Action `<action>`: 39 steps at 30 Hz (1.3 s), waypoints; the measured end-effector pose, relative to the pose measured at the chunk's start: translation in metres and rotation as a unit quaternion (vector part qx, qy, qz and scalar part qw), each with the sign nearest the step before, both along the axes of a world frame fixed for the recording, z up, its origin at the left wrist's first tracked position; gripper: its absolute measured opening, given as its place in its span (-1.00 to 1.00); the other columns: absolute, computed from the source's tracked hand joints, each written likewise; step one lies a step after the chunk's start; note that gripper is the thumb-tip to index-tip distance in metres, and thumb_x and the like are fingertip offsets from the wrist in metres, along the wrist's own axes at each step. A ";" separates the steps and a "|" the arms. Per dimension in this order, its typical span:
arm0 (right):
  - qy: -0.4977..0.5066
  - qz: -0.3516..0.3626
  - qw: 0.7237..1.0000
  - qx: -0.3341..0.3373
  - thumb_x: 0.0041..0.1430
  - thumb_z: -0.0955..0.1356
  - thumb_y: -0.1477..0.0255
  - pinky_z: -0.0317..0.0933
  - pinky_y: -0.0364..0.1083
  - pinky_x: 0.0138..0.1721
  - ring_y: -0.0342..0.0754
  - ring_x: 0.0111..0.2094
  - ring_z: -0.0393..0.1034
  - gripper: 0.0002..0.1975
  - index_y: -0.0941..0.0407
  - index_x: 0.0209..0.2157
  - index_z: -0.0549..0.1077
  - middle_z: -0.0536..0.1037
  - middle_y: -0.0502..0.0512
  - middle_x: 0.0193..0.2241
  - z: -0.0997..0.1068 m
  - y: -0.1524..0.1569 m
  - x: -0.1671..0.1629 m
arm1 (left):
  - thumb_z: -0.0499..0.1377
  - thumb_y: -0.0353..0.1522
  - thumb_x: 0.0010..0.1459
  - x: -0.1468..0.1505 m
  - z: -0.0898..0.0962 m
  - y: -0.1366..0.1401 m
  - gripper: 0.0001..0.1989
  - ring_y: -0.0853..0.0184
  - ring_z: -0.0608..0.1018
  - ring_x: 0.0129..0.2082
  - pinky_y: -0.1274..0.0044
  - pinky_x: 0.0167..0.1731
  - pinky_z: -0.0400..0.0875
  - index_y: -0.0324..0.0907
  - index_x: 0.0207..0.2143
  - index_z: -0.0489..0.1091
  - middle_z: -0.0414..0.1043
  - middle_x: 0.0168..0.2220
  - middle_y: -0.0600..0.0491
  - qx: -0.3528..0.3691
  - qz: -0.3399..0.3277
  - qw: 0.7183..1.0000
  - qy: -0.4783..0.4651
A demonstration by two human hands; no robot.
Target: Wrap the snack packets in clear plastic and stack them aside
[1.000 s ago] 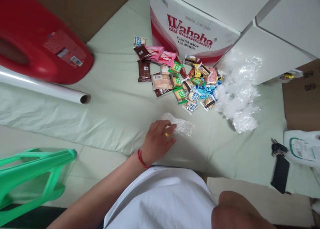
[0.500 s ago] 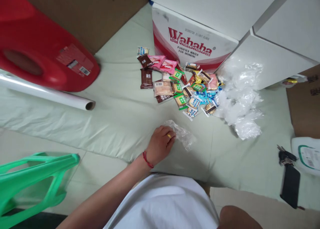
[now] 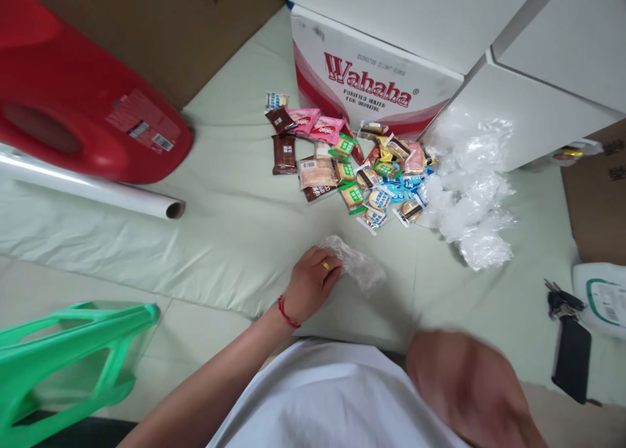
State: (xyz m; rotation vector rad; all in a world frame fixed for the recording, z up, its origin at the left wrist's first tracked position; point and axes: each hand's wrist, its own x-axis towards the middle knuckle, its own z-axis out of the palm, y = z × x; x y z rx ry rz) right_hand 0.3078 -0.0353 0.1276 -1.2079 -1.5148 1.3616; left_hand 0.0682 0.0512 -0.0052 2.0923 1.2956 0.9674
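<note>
My left hand (image 3: 312,282), with a ring and a red string bracelet, has its fingers closed on a crumpled clear plastic bag (image 3: 364,268) lying on the pale green cloth (image 3: 235,246). At the lower right, my right hand (image 3: 460,363) is badly smeared by motion, and its fingers cannot be made out. Beyond the bag lies a spread of small wrapped snacks, among them pink packets (image 3: 327,128), dark brown packets (image 3: 284,154), green-edged biscuits (image 3: 352,195) and blue-and-white ones (image 3: 379,200). A heap of clear plastic bags (image 3: 469,200) sits right of them.
A Wahaha water carton (image 3: 372,76) stands behind the snacks. At left are a large red jug (image 3: 92,96), a white roll (image 3: 98,187) and a green plastic stool (image 3: 73,350). Keys (image 3: 562,301), a black phone-like object (image 3: 572,360) and a white container (image 3: 604,298) lie at right.
My right hand has come up into view from the bottom edge, blurred. My left hand stays on the plastic bag, and the snacks have not moved.
</note>
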 end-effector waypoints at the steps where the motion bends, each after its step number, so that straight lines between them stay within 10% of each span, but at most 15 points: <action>1: -0.010 -0.047 0.999 -0.004 0.47 0.30 0.11 0.43 -0.05 -0.32 -0.02 -0.24 0.49 -0.69 -0.10 0.11 0.48 0.55 0.14 -0.03 -0.017 0.016 -0.001 | 0.12 -0.39 0.40 0.000 0.001 0.000 -0.82 0.25 0.57 -0.20 0.40 -0.16 0.51 -0.15 -0.23 0.52 0.60 -0.25 -0.03 0.002 0.002 1.000 -0.002; 4: -0.071 -0.164 0.982 -0.056 0.39 0.32 0.00 0.22 -0.10 -0.48 -0.09 -0.46 0.32 -0.57 -0.02 0.09 0.44 0.53 0.09 -0.24 -0.059 0.055 -0.008 | 0.12 -0.40 0.40 0.000 0.002 -0.001 -0.82 0.25 0.56 -0.22 0.42 -0.19 0.50 -0.15 -0.24 0.51 0.58 -0.28 -0.03 0.006 0.003 1.000 -0.008; 9: -0.073 -0.055 0.976 -0.195 0.17 0.44 -0.07 -0.05 -0.13 -0.51 -0.17 -0.54 0.04 -0.51 0.09 -0.44 0.43 0.20 -0.09 -0.59 -0.090 0.068 -0.017 | 0.15 -0.38 0.38 -0.008 0.005 0.000 -0.84 0.25 0.57 -0.19 0.40 -0.14 0.50 -0.14 -0.25 0.53 0.59 -0.26 -0.02 -0.038 0.001 0.999 -0.037; 20: 0.024 -0.086 0.960 -0.265 0.05 0.52 -0.10 -0.22 -0.13 -0.52 -0.22 -0.57 -0.14 -0.45 0.09 -0.47 0.40 0.10 -0.15 -0.63 -0.096 0.067 0.029 | 0.26 -0.17 0.26 -0.031 0.022 0.004 -0.75 0.34 0.50 -0.36 0.50 -0.31 0.42 -0.15 -0.35 0.46 0.49 -0.37 0.03 -0.285 0.002 0.937 -0.202; 29: -0.074 -0.089 0.972 -0.204 0.07 0.50 -0.08 -0.11 -0.14 -0.46 -0.19 -0.50 -0.02 -0.47 0.12 -0.48 0.44 0.18 -0.09 -0.57 -0.096 0.071 0.033 | 0.24 -0.26 0.27 0.003 0.020 0.021 -0.56 0.10 0.49 0.11 0.24 0.11 0.43 -0.16 0.18 0.43 0.43 0.16 -0.18 -0.092 0.026 0.995 0.023; 33: -0.079 -0.147 0.967 -0.195 0.07 0.51 -0.04 -0.14 -0.15 -0.48 -0.20 -0.52 -0.05 -0.52 0.12 -0.40 0.50 0.16 -0.12 -0.58 -0.099 0.071 0.041 | 0.15 -0.36 0.28 0.016 0.019 0.031 -0.80 0.11 0.57 -0.10 0.26 -0.02 0.43 -0.17 -0.18 0.58 0.60 -0.17 -0.11 -0.140 -0.039 0.982 0.122; 39: -0.037 -0.196 0.955 -0.221 0.05 0.51 -0.04 -0.22 -0.14 -0.53 -0.22 -0.58 -0.13 -0.52 0.09 -0.39 0.44 0.13 -0.16 -0.62 -0.101 0.068 0.055 | 0.12 -0.27 0.28 0.003 0.023 0.036 -0.79 0.31 0.54 -0.37 0.50 -0.31 0.40 -0.16 -0.28 0.52 0.55 -0.36 0.06 -0.274 -0.025 0.961 -0.042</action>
